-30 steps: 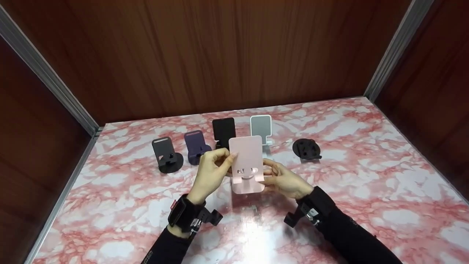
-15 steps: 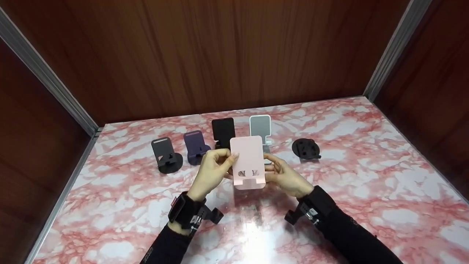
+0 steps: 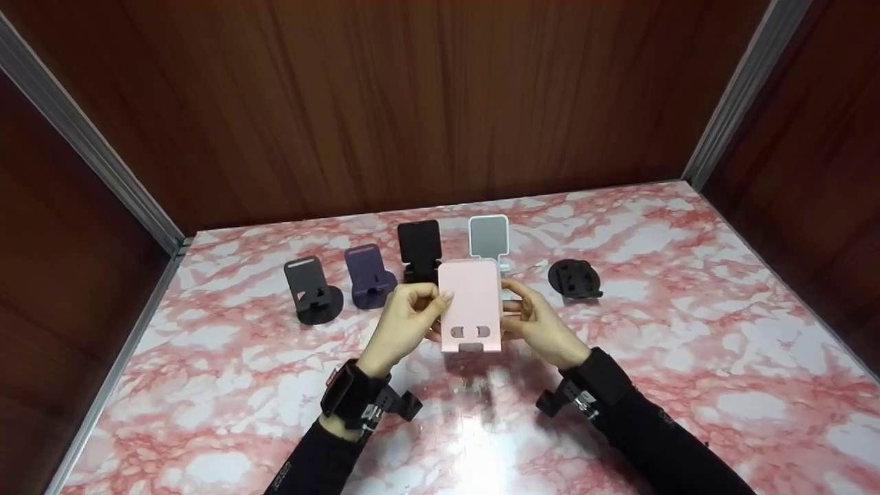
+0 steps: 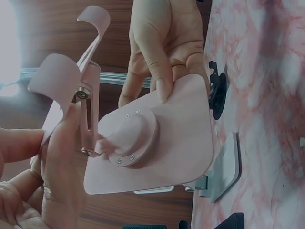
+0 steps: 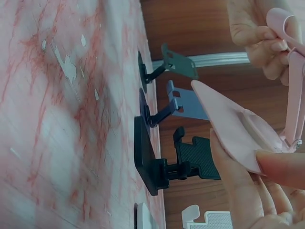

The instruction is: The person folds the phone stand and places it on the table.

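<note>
Both hands hold a pink phone stand (image 3: 470, 299) above the table, its cradle plate facing the head camera. My left hand (image 3: 404, 317) pinches the cradle plate at its left edge, thumb in front. On the other side, my right hand (image 3: 543, 324) grips the stand's base plate (image 4: 186, 138), thumb on one face and fingers on the other in the right wrist view. Two curved hooks (image 4: 55, 78) and a hinged arm (image 4: 89, 114) show in the left wrist view. From the head, the cradle plate hides most of the base.
Behind the hands stand a dark grey phone stand (image 3: 306, 278), a purple one (image 3: 366, 267), a black one (image 3: 420, 242) and a white-and-grey one (image 3: 489, 236). A folded black stand (image 3: 576, 278) lies at the right on the marbled table (image 3: 687, 330). Wood-grained panels (image 3: 440, 103) enclose the table.
The pink stand has tilted: its base, seen below the cradle a second ago, is now mostly hidden behind it. The left hand and the stand have shifted slightly right.
</note>
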`<state>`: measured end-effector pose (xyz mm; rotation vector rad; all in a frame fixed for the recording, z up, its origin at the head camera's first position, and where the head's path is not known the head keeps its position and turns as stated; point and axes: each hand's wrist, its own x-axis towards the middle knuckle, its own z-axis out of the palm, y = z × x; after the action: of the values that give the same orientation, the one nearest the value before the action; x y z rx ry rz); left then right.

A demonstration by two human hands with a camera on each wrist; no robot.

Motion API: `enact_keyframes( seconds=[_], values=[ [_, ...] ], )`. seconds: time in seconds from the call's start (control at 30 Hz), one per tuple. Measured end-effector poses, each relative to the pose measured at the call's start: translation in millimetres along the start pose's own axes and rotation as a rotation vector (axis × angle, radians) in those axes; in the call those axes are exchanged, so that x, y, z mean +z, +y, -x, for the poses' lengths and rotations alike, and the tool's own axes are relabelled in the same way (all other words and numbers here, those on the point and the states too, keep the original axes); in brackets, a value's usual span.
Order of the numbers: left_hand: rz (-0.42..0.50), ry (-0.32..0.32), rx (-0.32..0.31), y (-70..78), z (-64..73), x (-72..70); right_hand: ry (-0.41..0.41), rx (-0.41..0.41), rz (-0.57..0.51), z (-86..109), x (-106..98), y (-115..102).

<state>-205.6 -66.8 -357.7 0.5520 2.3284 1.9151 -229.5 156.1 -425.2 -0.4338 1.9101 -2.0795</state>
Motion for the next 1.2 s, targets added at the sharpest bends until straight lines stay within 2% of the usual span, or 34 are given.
enact_keyframes(
  seconds=[0.2, 0.43, 0.67, 0.83, 0.97, 1.1, 1.2],
  values=[
    [-0.018, -0.007, -0.017, -1.7, -1.4, 0.4, 0.006, -0.031, 0.024, 0.4, -0.1, -0.3],
    [-0.006, -0.02, -0.026, -30.8, -13.1, -0.9, 0.026, -0.088, 0.097, 1.3, 1.4, -3.6],
    [-0.004, -0.035, -0.058, -31.4, -13.3, -1.6, 0.037, -0.166, 0.166, 0.8, 2.8, -5.0],
    [0.012, -0.021, -0.068, -33.9, -14.5, -1.5, 0.028, -0.176, 0.181, 0.4, 1.8, -3.6],
    [-0.023, 0.023, -0.026, -33.2, -15.6, -1.7, 0.01, -0.152, 0.122, 0.7, 1.5, -3.1],
    [-0.188, 0.124, 0.084, -32.1, -14.2, -4.4, 0.0, -0.109, 0.06, 1.5, 1.6, -4.8],
    [-0.261, 0.166, 0.107, -33.6, -12.2, -6.0, -0.016, -0.087, 0.001, 2.3, 1.1, -6.7]
  ],
)
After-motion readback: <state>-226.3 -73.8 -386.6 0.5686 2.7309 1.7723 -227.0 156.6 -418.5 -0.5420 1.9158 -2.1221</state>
